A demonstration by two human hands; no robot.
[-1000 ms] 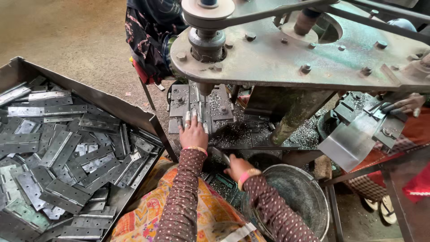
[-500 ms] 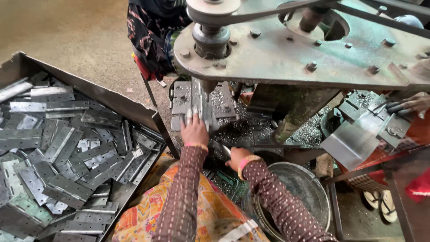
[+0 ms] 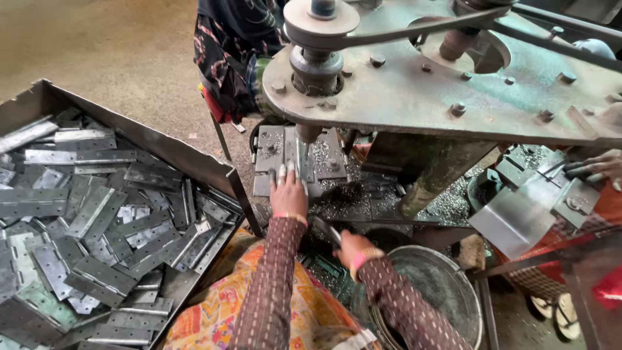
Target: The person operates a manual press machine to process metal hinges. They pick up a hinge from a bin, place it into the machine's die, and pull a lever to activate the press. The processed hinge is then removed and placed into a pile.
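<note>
We see the left hand (image 3: 288, 193) laid flat, fingers stretched out and close together, pressing on a metal strip (image 3: 299, 157) on the press bed (image 3: 271, 150) under the punch (image 3: 308, 134). The right hand (image 3: 348, 245) is curled around a dark handle (image 3: 326, 230) just above the metal bucket (image 3: 433, 285). The tray (image 3: 149, 146) of hinge plates (image 3: 97, 214) lies to the left. Another person's hand (image 3: 593, 165) rests at the right edge, well apart.
</note>
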